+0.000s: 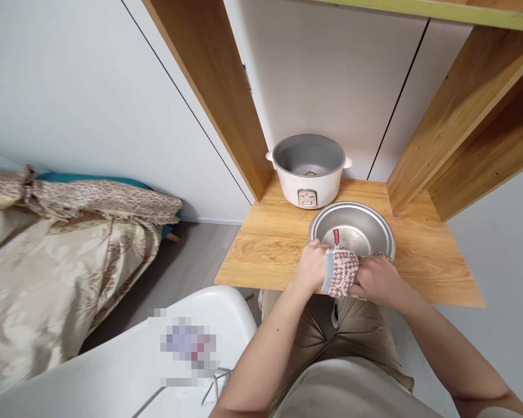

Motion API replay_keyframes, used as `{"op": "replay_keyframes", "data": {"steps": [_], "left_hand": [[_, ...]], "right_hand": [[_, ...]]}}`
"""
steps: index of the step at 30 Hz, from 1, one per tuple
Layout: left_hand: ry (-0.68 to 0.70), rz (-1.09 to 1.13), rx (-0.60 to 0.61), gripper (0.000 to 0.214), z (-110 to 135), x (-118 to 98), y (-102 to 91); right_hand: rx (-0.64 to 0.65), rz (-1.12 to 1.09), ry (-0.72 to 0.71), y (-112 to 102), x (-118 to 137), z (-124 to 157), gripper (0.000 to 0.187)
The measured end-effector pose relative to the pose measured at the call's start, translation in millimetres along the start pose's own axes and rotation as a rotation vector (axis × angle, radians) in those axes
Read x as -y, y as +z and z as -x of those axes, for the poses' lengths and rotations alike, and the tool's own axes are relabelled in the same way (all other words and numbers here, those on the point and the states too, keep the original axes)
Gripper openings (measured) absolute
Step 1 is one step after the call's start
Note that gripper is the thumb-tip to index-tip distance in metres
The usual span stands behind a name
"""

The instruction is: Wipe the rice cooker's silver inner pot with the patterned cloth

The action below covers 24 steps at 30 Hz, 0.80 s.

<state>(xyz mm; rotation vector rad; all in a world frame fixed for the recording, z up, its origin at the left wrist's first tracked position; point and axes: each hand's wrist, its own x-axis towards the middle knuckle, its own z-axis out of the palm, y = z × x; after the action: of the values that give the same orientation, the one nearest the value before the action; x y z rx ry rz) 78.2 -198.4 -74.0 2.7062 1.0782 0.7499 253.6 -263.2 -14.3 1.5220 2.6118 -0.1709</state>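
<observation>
A checked red-brown and white cloth, with a pale blue edge and a small red tag, is bunched between my two hands. My left hand is closed on its blue-edged end. Closed around the other end is my right hand, its fingertips partly hidden in the folds. Both hands are at the near rim of a round silver metal inner pot, which rests on the wooden shelf. Behind the pot stands a white rice cooker body, lidless, with a grey inside and a switch on its front.
The wooden shelf has upright wooden posts at left and right and a white wall behind. At lower left is a white chair bearing a pixelated item. A bed with a patterned cover lies farther left.
</observation>
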Motion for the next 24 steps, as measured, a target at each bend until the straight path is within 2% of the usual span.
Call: {"op": "replay_keyframes", "data": {"steps": [6, 11, 19, 24], "left_hand": [[0.016, -0.022, -0.01, 0.026, 1.6, -0.9, -3.9], [-0.019, 0.045, 0.052, 0.03, -0.1, 8.1, -5.7], [-0.019, 0.166, 0.012, 0.031, -0.8, 15.4, -25.7], [-0.013, 0.245, 0.007, 0.025, 2.4, 17.7, -23.4]], "right_hand": [[0.018, 0.003, -0.023, -1.5, -6.8, 1.5, 0.04], [0.005, 0.021, 0.025, -2.6, 7.7, -2.5, 0.04], [0.016, 0.002, 0.178, -8.8, 33.8, -13.6, 0.038], [0.005, -0.031, 0.229, -9.1, 40.0, -17.6, 0.033]]}}
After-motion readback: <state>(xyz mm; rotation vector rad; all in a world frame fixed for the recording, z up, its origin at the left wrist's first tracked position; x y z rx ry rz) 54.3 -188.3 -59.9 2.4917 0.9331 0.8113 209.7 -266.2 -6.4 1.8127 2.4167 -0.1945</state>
